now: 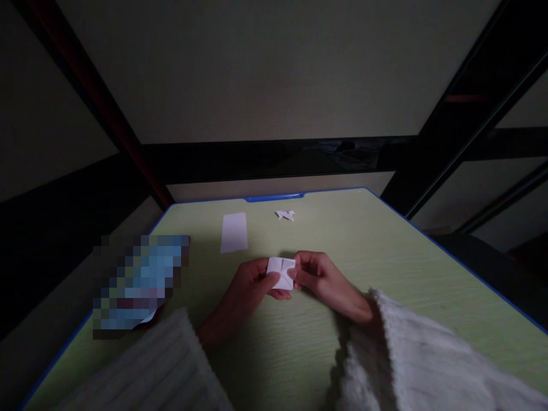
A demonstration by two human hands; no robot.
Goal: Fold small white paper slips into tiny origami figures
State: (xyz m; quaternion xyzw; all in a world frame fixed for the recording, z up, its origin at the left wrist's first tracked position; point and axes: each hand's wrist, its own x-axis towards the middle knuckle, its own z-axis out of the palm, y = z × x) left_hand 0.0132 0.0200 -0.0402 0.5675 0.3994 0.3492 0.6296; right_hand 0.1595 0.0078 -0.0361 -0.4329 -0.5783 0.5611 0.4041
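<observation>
A small folded white paper (281, 270) is held between both hands above the pale green table (385, 262). My left hand (247, 289) pinches its left edge with thumb and fingers. On the paper's right edge my right hand (322, 278) is closed, fingers curled round it. Both wrists come out of white knitted sleeves at the bottom of the view.
A flat white paper sheet (234, 232) lies on the table behind my hands. A small finished folded paper figure (285, 215) sits near the far edge. A blurred-out bluish item (137, 282) lies at the left. Dark beams and a wall stand beyond the blue-rimmed table.
</observation>
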